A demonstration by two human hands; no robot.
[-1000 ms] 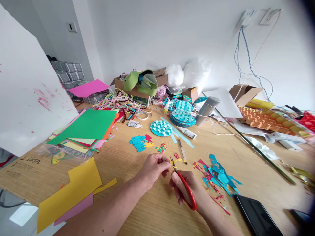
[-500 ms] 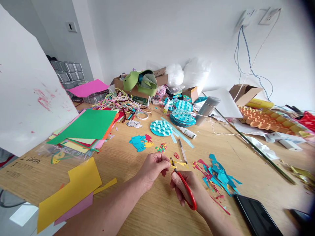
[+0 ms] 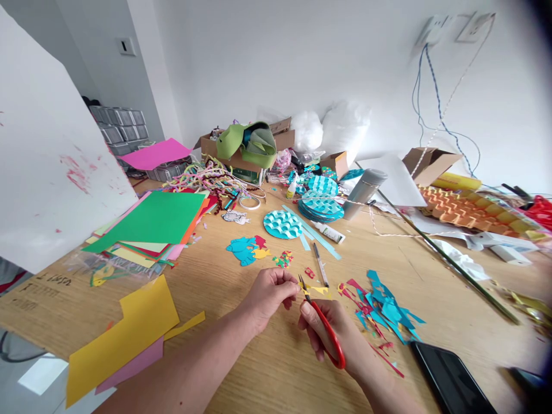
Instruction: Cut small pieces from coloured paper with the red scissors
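Note:
My right hand [image 3: 330, 336] is closed around red-handled scissors [image 3: 324, 328], whose blades point up and away toward a small yellow paper piece [image 3: 305, 289]. My left hand [image 3: 269, 294] pinches that yellow piece just left of the blades, over the wooden table [image 3: 259, 374]. A yellow scrap [image 3: 319, 290] lies right beside the blade tips. Blue and red paper offcuts [image 3: 382, 310] are piled to the right of the scissors.
A yellow sheet [image 3: 125, 333] lies at the near left, a stack of coloured paper topped by green [image 3: 153, 221] behind it. Blue cut-out shapes [image 3: 244, 250], a blue patterned disc [image 3: 282, 224], a pen [image 3: 319, 265] and a glue tube [image 3: 330, 233] sit mid-table. A dark phone [image 3: 448, 379] is near right.
Nearly nothing moved. A small yellow scrap has come to rest on the table just right of the blade tips. Both hands stay in place.

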